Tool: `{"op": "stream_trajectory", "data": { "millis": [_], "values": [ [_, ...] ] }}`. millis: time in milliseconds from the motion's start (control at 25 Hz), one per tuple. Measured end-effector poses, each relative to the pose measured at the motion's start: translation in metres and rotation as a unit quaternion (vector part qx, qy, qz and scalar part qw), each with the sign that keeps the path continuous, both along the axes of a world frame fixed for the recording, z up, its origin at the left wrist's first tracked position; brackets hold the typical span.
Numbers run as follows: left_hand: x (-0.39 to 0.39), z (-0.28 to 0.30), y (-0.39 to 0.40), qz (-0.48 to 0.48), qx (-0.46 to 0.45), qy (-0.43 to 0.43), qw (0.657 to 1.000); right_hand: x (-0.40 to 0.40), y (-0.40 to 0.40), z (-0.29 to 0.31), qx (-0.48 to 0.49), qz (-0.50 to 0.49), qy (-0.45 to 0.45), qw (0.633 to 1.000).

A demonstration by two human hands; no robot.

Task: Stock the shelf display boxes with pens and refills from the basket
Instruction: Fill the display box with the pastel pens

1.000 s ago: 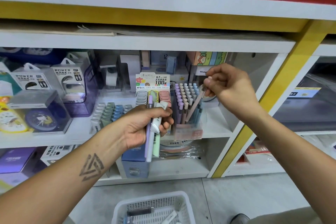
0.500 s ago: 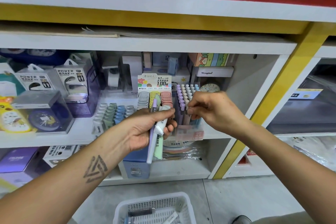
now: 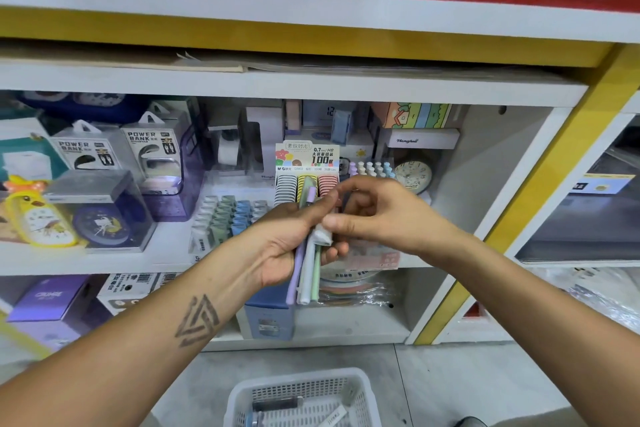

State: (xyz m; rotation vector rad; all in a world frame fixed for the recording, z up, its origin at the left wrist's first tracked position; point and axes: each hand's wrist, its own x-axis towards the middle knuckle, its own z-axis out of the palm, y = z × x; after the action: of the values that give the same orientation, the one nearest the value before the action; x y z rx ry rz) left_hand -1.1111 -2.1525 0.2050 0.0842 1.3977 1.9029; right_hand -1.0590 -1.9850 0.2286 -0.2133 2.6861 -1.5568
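Note:
My left hand (image 3: 287,239) grips a bundle of pastel pens (image 3: 306,274), purple, white and green, held upright before the middle shelf. My right hand (image 3: 374,215) has come against that bundle, thumb and fingers pinching at its top; I cannot tell whether it grips a pen. Behind the hands stands a display box of pastel pens (image 3: 372,166), mostly hidden, with only the caps showing. To its left is a lead refill display box (image 3: 306,166) with a printed header card. A white plastic basket (image 3: 356,388) on the floor below holds a few pens and packs.
Another box of blue and green capped pens (image 3: 228,215) sits left of the hands. Power bank packs (image 3: 149,149), boxed alarm clocks (image 3: 100,215) and a yellow duck clock (image 3: 38,218) fill the left shelf. A yellow upright post (image 3: 540,191) bounds the bay on the right.
My right hand put a pen down into the pastel pen display box, then moved left and now meets the bundle in my left hand. The left hand stayed roughly in place.

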Motion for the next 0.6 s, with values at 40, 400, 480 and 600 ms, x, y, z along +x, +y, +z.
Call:
{"op": "stream_trajectory", "data": {
  "millis": [40,400,480,600],
  "values": [
    [-0.001,0.000,-0.001,0.013,-0.004,0.006,1.000,-0.002,-0.008,-0.002,0.018,0.012,-0.004,1.000],
    [-0.018,0.003,-0.028,0.151,-0.078,0.069,0.983,-0.029,-0.053,0.001,-0.107,-0.006,-0.034,0.994],
    [-0.020,0.002,-0.035,0.165,-0.088,0.073,0.980,-0.033,-0.063,0.000,-0.138,-0.021,-0.047,0.989],
    [-0.023,0.003,-0.048,0.174,-0.064,0.057,0.981,-0.042,-0.070,0.001,-0.228,-0.073,-0.085,0.967]
  ]
}}
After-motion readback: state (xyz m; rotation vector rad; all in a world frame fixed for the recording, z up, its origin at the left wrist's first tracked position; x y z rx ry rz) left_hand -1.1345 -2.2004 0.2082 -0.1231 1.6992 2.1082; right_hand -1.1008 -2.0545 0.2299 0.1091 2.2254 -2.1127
